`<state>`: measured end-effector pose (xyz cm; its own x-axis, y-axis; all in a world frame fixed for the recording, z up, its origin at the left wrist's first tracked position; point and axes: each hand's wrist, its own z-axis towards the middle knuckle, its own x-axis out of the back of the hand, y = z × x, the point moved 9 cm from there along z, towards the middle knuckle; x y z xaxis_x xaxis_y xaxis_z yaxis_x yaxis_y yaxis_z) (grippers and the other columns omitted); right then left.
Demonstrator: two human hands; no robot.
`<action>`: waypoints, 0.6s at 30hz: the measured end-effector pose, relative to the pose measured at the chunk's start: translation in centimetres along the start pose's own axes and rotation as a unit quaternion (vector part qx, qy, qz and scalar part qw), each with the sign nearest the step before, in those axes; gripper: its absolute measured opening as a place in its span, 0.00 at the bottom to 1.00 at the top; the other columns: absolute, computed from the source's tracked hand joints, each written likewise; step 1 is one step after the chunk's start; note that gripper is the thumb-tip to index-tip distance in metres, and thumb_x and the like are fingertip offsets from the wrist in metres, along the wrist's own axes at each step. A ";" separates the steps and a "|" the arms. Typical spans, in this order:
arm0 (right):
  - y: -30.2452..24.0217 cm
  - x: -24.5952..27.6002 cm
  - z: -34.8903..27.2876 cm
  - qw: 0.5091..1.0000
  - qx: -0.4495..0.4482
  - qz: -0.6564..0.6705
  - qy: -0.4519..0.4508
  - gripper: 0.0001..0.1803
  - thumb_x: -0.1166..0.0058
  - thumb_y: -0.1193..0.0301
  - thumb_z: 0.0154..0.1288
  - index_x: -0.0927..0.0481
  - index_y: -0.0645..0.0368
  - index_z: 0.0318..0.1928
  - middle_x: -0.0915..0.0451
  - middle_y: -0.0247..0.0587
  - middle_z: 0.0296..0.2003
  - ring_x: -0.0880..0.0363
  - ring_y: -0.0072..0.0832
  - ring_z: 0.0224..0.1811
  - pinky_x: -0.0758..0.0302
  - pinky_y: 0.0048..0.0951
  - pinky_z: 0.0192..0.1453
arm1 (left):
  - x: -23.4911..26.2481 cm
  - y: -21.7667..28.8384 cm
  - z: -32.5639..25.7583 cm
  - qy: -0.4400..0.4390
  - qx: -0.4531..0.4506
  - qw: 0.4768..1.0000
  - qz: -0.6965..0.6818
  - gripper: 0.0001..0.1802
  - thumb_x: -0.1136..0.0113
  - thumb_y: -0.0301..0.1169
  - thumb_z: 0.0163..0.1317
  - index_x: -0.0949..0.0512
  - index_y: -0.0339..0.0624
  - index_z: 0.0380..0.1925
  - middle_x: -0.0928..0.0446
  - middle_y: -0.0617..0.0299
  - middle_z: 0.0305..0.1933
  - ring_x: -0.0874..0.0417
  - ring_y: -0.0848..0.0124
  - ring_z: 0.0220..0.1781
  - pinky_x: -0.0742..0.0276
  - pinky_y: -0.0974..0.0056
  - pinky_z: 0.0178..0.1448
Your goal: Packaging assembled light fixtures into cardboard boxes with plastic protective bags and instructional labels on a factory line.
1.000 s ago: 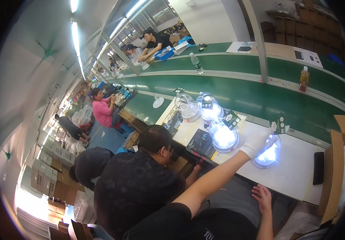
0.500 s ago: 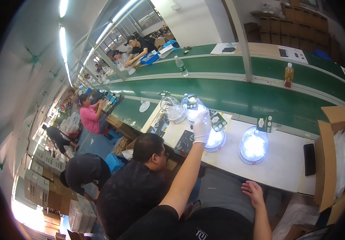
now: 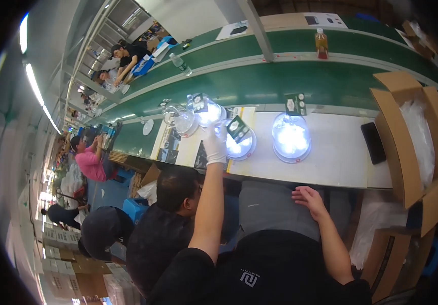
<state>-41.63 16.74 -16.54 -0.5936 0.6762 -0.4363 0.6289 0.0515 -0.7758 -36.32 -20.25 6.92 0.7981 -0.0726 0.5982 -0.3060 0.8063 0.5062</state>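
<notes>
Head view, from the left: we see a co-worker in a pink shirt [image 3: 91, 161] sitting by the long green bench. Nearer to us, a co-worker in a dark shirt [image 3: 160, 249] sits just beside our left arm. On the white table top [image 3: 333, 152] comes a clear unlit dome lamp [image 3: 182, 122], then a lit lamp [image 3: 212, 116] just beside it. Our gloved left hand [image 3: 215, 145] is next, its fingers partly bent and blurred at the near-left side of another lit lamp [image 3: 241, 148] with a dark card [image 3: 237, 129] at its top; we cannot tell whether it grips either. Well apart to the right stands a fourth lamp [image 3: 291, 140], glowing, a green card [image 3: 295, 104] at its top. Our bare right hand [image 3: 309, 200] is loosely spread over our lap, holding nothing that we can see. Farther right lie a black phone [image 3: 372, 143] and an open cardboard box [image 3: 400, 152] with clear plastic inside.
</notes>
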 end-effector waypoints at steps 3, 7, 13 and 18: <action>0.0 0.2 -0.5 1.000 0.002 0.005 0.001 0.19 0.52 0.60 0.80 0.22 0.61 0.57 0.16 0.42 0.50 0.16 0.28 0.51 0.21 0.28 0.54 | 0.9 2.8 0.6 -0.043 -0.085 0.966 0.241 0.12 0.45 0.38 0.71 0.23 0.40 0.37 0.17 0.43 0.41 0.17 0.47 0.44 0.25 0.45 0.44; -0.1 -1.6 -0.7 1.000 0.009 -0.009 -0.027 0.18 0.51 0.61 0.79 0.22 0.61 0.57 0.16 0.42 0.50 0.16 0.27 0.50 0.21 0.28 0.54 | 2.2 -0.7 1.9 -0.142 0.008 0.973 0.181 0.12 0.48 0.39 0.73 0.23 0.41 0.38 0.21 0.39 0.28 0.18 0.39 0.34 0.26 0.42 0.39; -0.1 -1.6 -0.6 0.999 0.024 -0.007 -0.029 0.17 0.51 0.62 0.79 0.22 0.60 0.58 0.16 0.42 0.51 0.17 0.28 0.52 0.21 0.29 0.55 | 5.4 0.9 -1.2 -0.101 0.003 0.984 0.148 0.15 0.47 0.39 0.74 0.24 0.37 0.35 0.22 0.40 0.31 0.19 0.44 0.34 0.25 0.47 0.39; -6.6 -6.1 -1.9 0.971 0.215 -0.020 -0.106 0.31 0.56 0.57 0.81 0.42 0.56 0.76 0.36 0.46 0.73 0.37 0.33 0.75 0.36 0.38 0.73 | 11.8 -0.3 -7.3 0.066 0.115 0.979 -0.157 0.24 0.38 0.47 0.70 0.21 0.34 0.50 0.25 0.67 0.32 0.33 0.78 0.27 0.33 0.68 0.30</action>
<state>-41.13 13.67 -7.89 -0.7310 0.5120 -0.4512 0.3627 -0.2686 -0.8923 -23.05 -17.05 9.31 0.9271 -0.2071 0.3124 -0.1308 0.6023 0.7875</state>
